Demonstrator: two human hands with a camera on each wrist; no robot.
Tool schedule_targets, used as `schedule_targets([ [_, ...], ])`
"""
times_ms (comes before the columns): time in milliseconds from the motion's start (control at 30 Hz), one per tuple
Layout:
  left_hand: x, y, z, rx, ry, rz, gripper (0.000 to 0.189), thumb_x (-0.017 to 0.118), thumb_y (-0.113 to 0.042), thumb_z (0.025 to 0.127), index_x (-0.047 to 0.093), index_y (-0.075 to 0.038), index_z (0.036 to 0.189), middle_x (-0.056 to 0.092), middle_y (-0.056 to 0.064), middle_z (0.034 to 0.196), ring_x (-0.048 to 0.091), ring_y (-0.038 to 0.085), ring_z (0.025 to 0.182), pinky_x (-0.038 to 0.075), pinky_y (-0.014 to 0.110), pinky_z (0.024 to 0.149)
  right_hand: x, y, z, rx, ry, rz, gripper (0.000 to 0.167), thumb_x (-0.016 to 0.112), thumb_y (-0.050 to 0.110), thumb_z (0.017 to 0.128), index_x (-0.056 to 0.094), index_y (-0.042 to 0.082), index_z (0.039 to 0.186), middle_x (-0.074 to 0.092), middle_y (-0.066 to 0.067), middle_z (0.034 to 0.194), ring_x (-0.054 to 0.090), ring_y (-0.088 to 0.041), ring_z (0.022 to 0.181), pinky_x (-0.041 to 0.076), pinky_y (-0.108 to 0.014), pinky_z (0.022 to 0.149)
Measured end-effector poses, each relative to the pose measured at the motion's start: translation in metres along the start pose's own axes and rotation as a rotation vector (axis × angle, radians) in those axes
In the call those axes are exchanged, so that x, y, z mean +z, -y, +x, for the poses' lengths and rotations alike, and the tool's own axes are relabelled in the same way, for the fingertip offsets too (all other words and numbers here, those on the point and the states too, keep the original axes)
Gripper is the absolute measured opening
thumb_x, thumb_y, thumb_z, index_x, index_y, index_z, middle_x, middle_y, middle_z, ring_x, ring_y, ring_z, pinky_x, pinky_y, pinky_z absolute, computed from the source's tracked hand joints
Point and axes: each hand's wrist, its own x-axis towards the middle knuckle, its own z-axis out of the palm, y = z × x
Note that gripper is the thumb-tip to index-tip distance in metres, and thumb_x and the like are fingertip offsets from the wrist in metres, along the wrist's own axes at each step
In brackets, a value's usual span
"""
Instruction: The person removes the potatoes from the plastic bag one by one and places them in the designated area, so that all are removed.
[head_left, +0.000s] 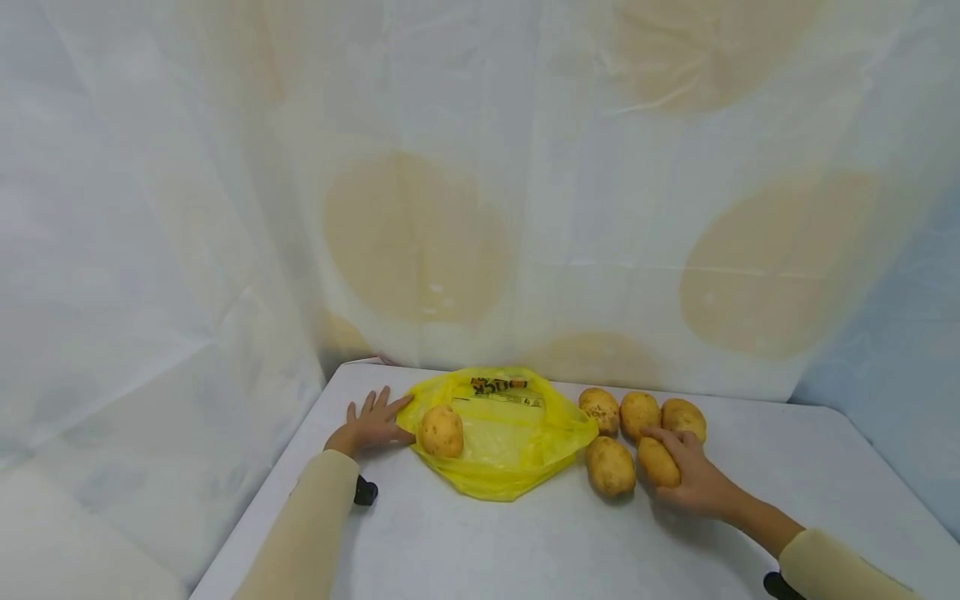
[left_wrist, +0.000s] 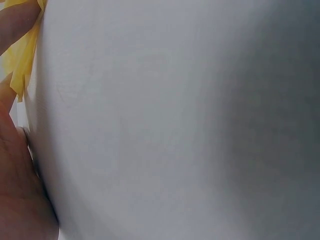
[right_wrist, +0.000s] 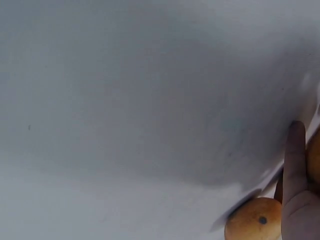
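A yellow plastic bag (head_left: pixel 495 450) lies spread on the table, with one potato (head_left: pixel 442 432) on its left part. My left hand (head_left: pixel 375 423) rests at the bag's left edge, fingers spread and straight; the left wrist view shows its thumb (left_wrist: pixel 17 22) against the yellow plastic. On the right, my right hand (head_left: pixel 693 477) grips a potato (head_left: pixel 658 463), thumb on the near side and fingers over the far side. Another potato (head_left: pixel 611 467) lies just left of it. In the right wrist view the thumb (right_wrist: pixel 296 160) runs along the gripped potato.
Behind the gripped potato stand three more in a row: a left one (head_left: pixel 599 410), a middle one (head_left: pixel 640 414) and a right one (head_left: pixel 684 417). The white table (head_left: pixel 540 550) ends at a hanging spotted sheet (head_left: pixel 585 208) behind and at the sides.
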Motion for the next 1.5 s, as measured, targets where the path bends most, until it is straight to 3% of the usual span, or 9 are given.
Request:
schedule_targets([
  [267,0.000,-0.001,-0.002,0.005,0.001,-0.003,0.090,0.070,-0.053,0.078,0.033,-0.026,0.155,0.004,0.020,0.166,-0.003,0.047,0.151,-0.010,0.072,0.112,0.004,0.000,-0.001,-0.040,-0.053,-0.073,0.087,0.085,0.033,0.072,0.040,0.004,0.141,0.047,-0.025,0.136,0.051,-0.037,0.119,0.049,-0.056,0.088],
  [633,0.001,-0.001,-0.001,-0.002,-0.001,-0.003,0.088,0.070,-0.051,0.080,0.032,-0.027,0.156,0.004,0.020,0.166,-0.003,0.046,0.151,-0.011,0.071,0.112,0.013,-0.002,0.000,-0.023,-0.091,-0.177,0.092,0.084,0.050,0.072,0.040,0.007,0.141,0.049,-0.024,0.130,0.060,-0.034,0.106,0.054,-0.053,0.077],
  [1033,-0.002,-0.004,-0.004,0.008,0.001,0.010,0.088,0.067,-0.052,0.080,0.031,-0.026,0.156,0.003,0.020,0.166,-0.003,0.046,0.151,-0.011,0.071,0.112,0.016,-0.002,-0.005,-0.056,-0.168,-0.261,0.096,0.082,0.057,0.071,0.039,0.011,0.144,0.044,-0.024,0.129,0.056,-0.038,0.108,0.054,-0.055,0.072],
  [1133,-0.001,-0.003,-0.002,0.000,0.009,0.017,0.088,0.066,-0.052,0.081,0.029,-0.027,0.157,0.001,0.018,0.167,-0.005,0.044,0.152,-0.012,0.070,0.113,0.012,0.000,-0.009,-0.123,-0.245,-0.275,0.090,0.080,0.053,0.075,0.040,0.011,0.143,0.042,-0.023,0.132,0.053,-0.040,0.112,0.053,-0.059,0.073],
  [1333,0.001,0.005,0.006,-0.005,0.016,0.016,0.089,0.066,-0.054,0.081,0.027,-0.030,0.157,-0.002,0.016,0.167,-0.008,0.043,0.152,-0.016,0.068,0.113,-0.002,-0.002,-0.004,-0.303,-0.365,-0.267,0.074,0.078,0.034,0.080,0.046,0.000,0.138,0.042,-0.023,0.139,0.049,-0.038,0.118,0.044,-0.058,0.089],
  [1400,0.004,0.009,0.011,-0.009,0.016,0.005,0.089,0.067,-0.054,0.080,0.027,-0.031,0.157,-0.003,0.015,0.167,-0.009,0.043,0.152,-0.017,0.068,0.113,-0.007,-0.003,-0.001,-0.320,-0.379,-0.235,0.072,0.077,0.030,0.081,0.046,-0.001,0.138,0.040,-0.025,0.140,0.045,-0.040,0.121,0.041,-0.059,0.091],
  [1500,0.007,0.012,0.015,-0.012,0.014,0.000,0.089,0.067,-0.055,0.079,0.028,-0.032,0.156,-0.003,0.013,0.167,-0.009,0.041,0.152,-0.017,0.068,0.113,-0.015,-0.003,0.000,-0.278,-0.356,-0.161,0.069,0.072,0.026,0.087,0.040,0.001,0.143,0.033,-0.030,0.146,0.036,-0.048,0.128,0.033,-0.070,0.093],
])
